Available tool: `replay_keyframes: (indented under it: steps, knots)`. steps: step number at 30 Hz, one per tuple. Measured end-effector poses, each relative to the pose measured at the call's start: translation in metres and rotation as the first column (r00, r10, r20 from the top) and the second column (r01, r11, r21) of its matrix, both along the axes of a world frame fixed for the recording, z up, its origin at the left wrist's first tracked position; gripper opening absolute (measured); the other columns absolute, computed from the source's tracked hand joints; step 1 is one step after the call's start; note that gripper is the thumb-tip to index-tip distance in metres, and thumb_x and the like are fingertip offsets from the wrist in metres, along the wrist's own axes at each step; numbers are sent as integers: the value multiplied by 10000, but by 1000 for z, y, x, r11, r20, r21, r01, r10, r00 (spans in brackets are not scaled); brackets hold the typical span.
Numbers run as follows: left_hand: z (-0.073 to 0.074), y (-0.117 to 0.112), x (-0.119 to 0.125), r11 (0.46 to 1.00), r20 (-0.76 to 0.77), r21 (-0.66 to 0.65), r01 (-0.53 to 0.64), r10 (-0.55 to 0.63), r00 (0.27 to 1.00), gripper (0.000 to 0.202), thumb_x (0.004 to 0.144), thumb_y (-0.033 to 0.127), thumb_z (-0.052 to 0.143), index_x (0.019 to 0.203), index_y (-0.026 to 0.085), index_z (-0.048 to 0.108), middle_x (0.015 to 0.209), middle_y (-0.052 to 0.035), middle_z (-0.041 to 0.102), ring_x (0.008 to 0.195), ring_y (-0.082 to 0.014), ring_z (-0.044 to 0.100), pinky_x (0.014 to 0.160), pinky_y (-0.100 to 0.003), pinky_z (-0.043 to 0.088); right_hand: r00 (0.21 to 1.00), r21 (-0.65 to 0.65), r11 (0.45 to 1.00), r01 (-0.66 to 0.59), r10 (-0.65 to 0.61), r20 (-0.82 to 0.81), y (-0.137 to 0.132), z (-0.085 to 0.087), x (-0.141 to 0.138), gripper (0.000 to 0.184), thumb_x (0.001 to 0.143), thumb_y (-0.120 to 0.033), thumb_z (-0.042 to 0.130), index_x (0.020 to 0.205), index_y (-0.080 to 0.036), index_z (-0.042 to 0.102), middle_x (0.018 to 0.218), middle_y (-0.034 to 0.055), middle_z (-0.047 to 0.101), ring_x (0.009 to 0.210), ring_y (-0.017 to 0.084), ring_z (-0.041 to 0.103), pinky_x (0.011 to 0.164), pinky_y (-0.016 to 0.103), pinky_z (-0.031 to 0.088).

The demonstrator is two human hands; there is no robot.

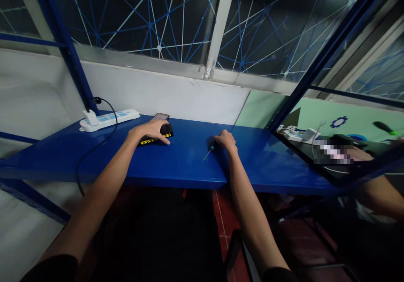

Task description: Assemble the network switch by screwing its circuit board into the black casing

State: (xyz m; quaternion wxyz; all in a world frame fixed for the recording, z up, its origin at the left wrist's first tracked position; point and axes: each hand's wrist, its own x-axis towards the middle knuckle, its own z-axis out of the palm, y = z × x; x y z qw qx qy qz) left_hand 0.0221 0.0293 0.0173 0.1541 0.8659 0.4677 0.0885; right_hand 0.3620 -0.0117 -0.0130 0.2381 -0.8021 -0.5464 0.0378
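Note:
My left hand (150, 131) lies over a flat black device with yellow markings (155, 140) on the blue table (176, 164), fingers curled along its front edge. A small black round part (166, 129) sits just right of those fingers. My right hand (225, 140) is closed around the handle of a small screwdriver (208, 151), whose thin metal shaft points down-left and rests on the tabletop.
A phone (160, 116) lies behind the left hand. A white power strip (109, 119) with a black cable (94, 147) sits at the back left. Blue frame posts (67, 50) rise beside the table. At right, another person's arm (378, 195) and a cluttered neighbouring bench (303, 137).

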Motion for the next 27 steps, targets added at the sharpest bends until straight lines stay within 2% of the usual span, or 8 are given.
replay_keyframes:
  steps: [2, 4, 8, 11, 13, 15, 20, 27]
  knots:
    - [3, -3, 0, 999, -89, -34, -21, 18, 996, 973, 531, 623, 767, 1345, 186, 462, 1291, -179, 542, 1107, -372, 549, 853, -412, 459, 989, 96, 993, -63, 75, -125, 3, 1, -3, 297, 799, -416, 617, 854, -137, 702, 753, 128, 734, 765, 235, 722, 679, 287, 547]
    - [4, -2, 0, 998, -133, -53, -33, 26, 991, 961, 527, 600, 771, 1333, 176, 465, 1287, -184, 544, 1100, -373, 550, 832, -404, 461, 959, 212, 971, -111, 160, -234, 5, 3, -12, 413, 878, -508, 498, 872, -142, 689, 691, 94, 721, 657, 195, 707, 590, 255, 545]
    - [0, 1, 0, 992, -157, -123, -29, 9, 988, 874, 503, 595, 788, 1230, 191, 519, 1205, -164, 597, 1003, -338, 595, 780, -378, 464, 850, 381, 901, -208, 360, -385, 3, 7, -37, 473, 909, -571, 426, 904, -155, 650, 666, 41, 704, 551, 136, 674, 501, 220, 547]
    - [0, 0, -1, 986, -159, -166, -23, -4, 987, 889, 477, 627, 797, 1203, 196, 519, 1194, -159, 601, 963, -321, 604, 748, -364, 464, 533, 616, 751, -238, 631, -563, -2, 7, -54, 450, 798, -589, 621, 799, -140, 633, 533, 21, 634, 455, 152, 631, 452, 268, 557]
    - [1, -2, 0, 983, -169, -183, -32, 1, 986, 914, 467, 639, 798, 1214, 195, 515, 1201, -165, 594, 967, -325, 599, 727, -358, 463, 435, 675, 701, -228, 694, -574, -4, 7, -60, 443, 746, -577, 691, 783, -140, 632, 544, 20, 636, 447, 158, 630, 449, 290, 569]
    - [3, -3, 0, 981, -186, -191, -41, 5, 983, 937, 461, 650, 795, 1230, 194, 512, 1221, -174, 581, 994, -337, 585, 720, -356, 461, 413, 690, 688, -226, 709, -572, -5, 6, -63, 435, 731, -564, 714, 783, -140, 633, 582, 29, 655, 459, 164, 641, 458, 305, 581]
    - [2, 0, -1, 981, -198, -193, -32, -7, 980, 979, 452, 664, 790, 1259, 193, 498, 1290, -189, 538, 1043, -349, 560, 744, -355, 457, 435, 671, 698, -250, 700, -566, -6, 5, -66, 436, 730, -574, 710, 794, -149, 633, 561, 21, 654, 467, 173, 652, 467, 302, 585]
    - [-1, 4, -2, 979, -199, -204, 6, -48, 979, 901, 465, 663, 771, 1210, 202, 561, 1188, -165, 607, 925, -303, 600, 705, -338, 444, 481, 651, 698, -300, 699, -529, -5, 2, -70, 448, 740, -598, 688, 813, -159, 641, 552, 16, 656, 474, 175, 659, 456, 287, 573]
